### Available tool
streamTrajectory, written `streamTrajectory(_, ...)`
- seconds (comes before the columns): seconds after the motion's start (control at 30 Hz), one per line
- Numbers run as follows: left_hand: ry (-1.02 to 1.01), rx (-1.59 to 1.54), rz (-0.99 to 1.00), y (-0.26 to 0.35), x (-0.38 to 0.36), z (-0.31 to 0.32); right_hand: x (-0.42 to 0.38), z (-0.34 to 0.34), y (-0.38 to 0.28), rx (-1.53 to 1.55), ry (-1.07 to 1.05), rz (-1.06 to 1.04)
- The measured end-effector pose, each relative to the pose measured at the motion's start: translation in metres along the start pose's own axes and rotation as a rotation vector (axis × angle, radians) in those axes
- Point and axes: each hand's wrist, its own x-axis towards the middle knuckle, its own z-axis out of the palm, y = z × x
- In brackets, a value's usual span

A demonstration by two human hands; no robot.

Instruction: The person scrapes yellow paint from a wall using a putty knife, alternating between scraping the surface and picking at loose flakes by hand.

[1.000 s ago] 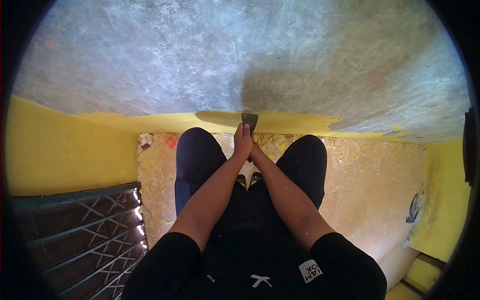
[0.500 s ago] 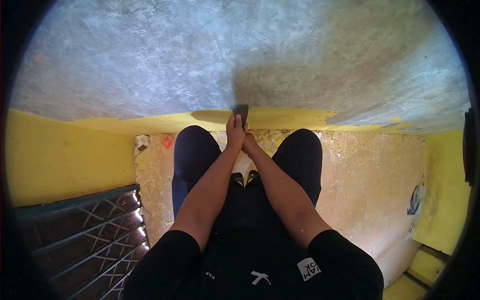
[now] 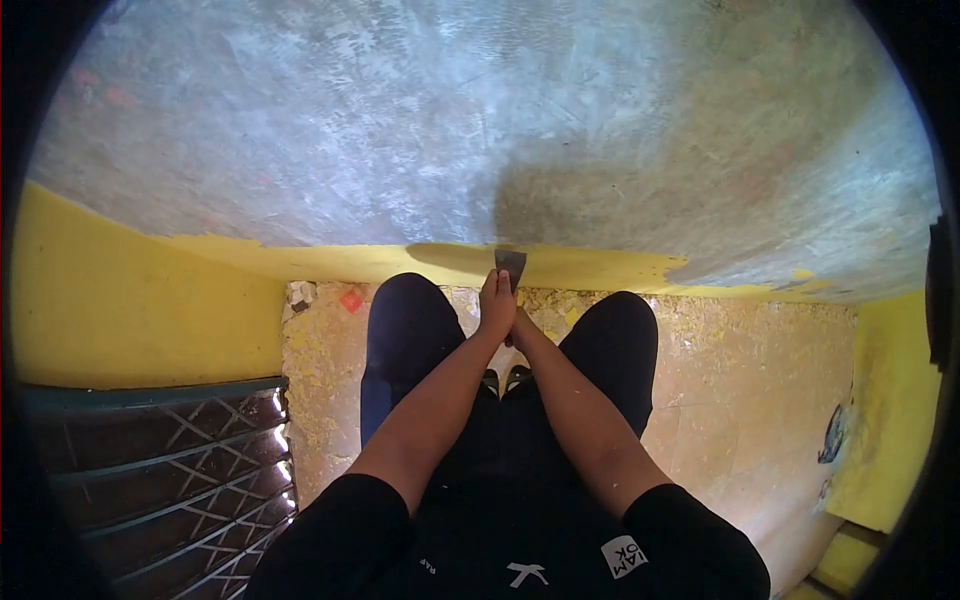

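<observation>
A flat, dark scraper (image 3: 511,263) points away from me, its wide blade against the yellow strip low on the wall. My left hand (image 3: 496,301) is wrapped round it just behind the blade. Right behind and below, my right hand (image 3: 521,326) is closed on the handle, which the fingers mostly hide. Above the blade, the wall (image 3: 380,130) is bare grey with a ragged edge where the yellow paint (image 3: 600,265) begins. A shadow of the arms falls on the grey part.
Yellow flakes litter the tiled floor (image 3: 720,400) along the wall's foot. A red piece (image 3: 351,301) and a whitish lump (image 3: 301,294) lie at the left. A dark metal lattice (image 3: 180,450) stands lower left. Crumpled dark plastic (image 3: 832,434) lies at the right.
The whole view has shifted, with the wall and floor now lower in the frame. More of the scraper's blade shows, and it sits just below the grey edge. Both hands keep their grip.
</observation>
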Motion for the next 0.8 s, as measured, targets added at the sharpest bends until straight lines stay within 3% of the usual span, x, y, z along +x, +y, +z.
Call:
streamTrajectory(0.03,0.009,0.000,0.000,-0.005,0.002,-0.001,0.002,-0.003,0.002,-0.004,-0.008,0.000)
streamTrajectory(0.1,0.023,0.071,-0.061,-0.013,0.008,-0.002,0.010,-0.006,0.005,0.074,-0.129,0.210)
streamTrajectory(0.2,0.041,-0.008,-0.091,-0.013,0.020,-0.001,-0.016,-0.006,-0.026,0.107,-0.037,0.263)
streamTrajectory(0.27,0.052,-0.058,-0.150,-0.015,0.023,-0.003,-0.026,-0.002,-0.037,0.109,-0.002,0.202)
streamTrajectory(0.37,0.045,-0.010,-0.031,-0.030,0.030,-0.005,-0.023,0.003,-0.032,0.072,0.057,0.119)
streamTrajectory(0.43,0.042,0.203,0.043,-0.045,0.038,-0.012,-0.023,0.004,-0.033,0.043,0.078,0.078)
streamTrajectory(0.53,0.035,0.161,0.075,-0.043,0.037,-0.011,-0.028,0.004,-0.041,0.033,0.163,-0.019)
streamTrajectory(0.63,0.037,0.176,-0.007,-0.011,0.021,-0.004,0.012,0.000,-0.009,-0.182,0.029,0.124)
streamTrajectory(0.73,-0.031,0.219,-0.059,-0.019,0.022,-0.011,0.015,0.001,0.004,-0.440,0.136,-0.163)
streamTrajectory(0.8,0.026,0.315,0.013,-0.018,0.020,-0.011,0.015,0.001,0.008,-0.607,0.209,-0.348)
